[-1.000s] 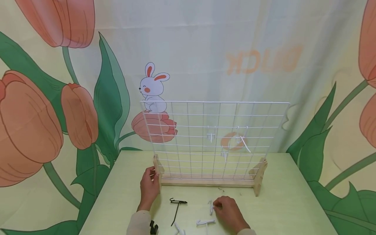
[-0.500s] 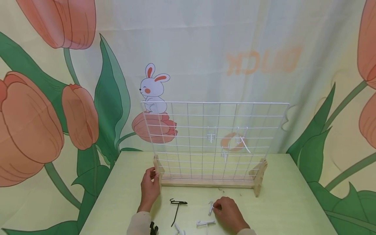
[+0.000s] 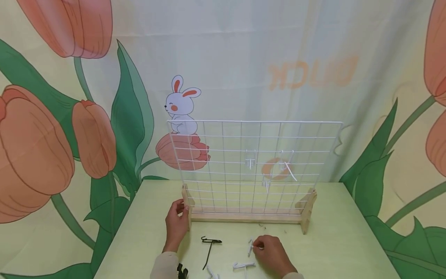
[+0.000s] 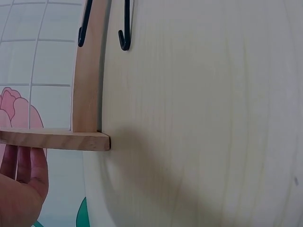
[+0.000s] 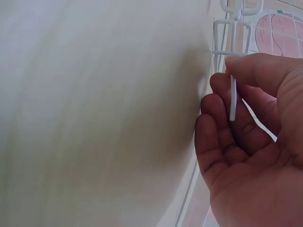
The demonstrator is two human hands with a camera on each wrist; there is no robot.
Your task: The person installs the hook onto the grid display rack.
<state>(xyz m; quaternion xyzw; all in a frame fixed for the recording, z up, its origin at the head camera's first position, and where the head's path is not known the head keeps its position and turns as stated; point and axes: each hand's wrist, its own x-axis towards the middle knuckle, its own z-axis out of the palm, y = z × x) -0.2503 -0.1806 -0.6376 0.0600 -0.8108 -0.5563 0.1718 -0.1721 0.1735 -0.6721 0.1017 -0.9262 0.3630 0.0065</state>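
Still unchanged: right hand (image 3: 270, 252) pinches white hook (image 3: 249, 247); left hand (image 3: 177, 221) grips rack foot (image 3: 187, 205).

The head view's lower edge cuts off a black clip (image 3: 181, 271) and a white hook (image 3: 212, 272); both forearms run out of frame.

Left hand (image 3: 177, 223) holds the grid stand's foot (image 3: 187, 207); right hand (image 3: 271, 254) pinches a white hook (image 3: 249, 247)

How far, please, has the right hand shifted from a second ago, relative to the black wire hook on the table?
No real shift: the right hand stays right of the black wire hook, pinching the white wire hook.
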